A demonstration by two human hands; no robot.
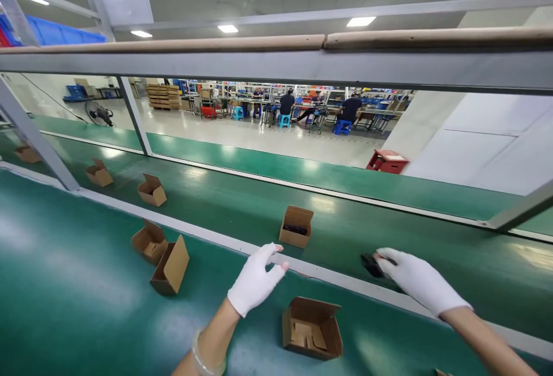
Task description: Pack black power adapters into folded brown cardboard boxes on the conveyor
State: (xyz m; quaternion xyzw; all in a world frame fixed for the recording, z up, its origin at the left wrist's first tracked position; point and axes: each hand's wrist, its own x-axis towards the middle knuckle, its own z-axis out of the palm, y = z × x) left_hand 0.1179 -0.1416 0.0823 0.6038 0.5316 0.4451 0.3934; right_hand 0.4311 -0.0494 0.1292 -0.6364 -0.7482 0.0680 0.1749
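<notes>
My left hand (256,280), in a white glove with bare fingertips, reaches over the pale rail with thumb and fingers apart, holding nothing. Just beyond its fingertips, on the green belt, stands an open cardboard box (296,227) with a dark item inside. My right hand (410,275), gloved alike, pinches a small black object (372,265) above the belt; motion blur hides its kind. Between the two hands, nearer to me, an open cardboard box (311,330) sits on the green worktop, showing only folded cardboard flaps within.
Two more open boxes (170,266) stand together on the worktop at left. Farther along the conveyor belt (233,192) are several open boxes (152,190). A metal frame (259,65) crosses above. People sit at benches beyond, near a red stool (387,161).
</notes>
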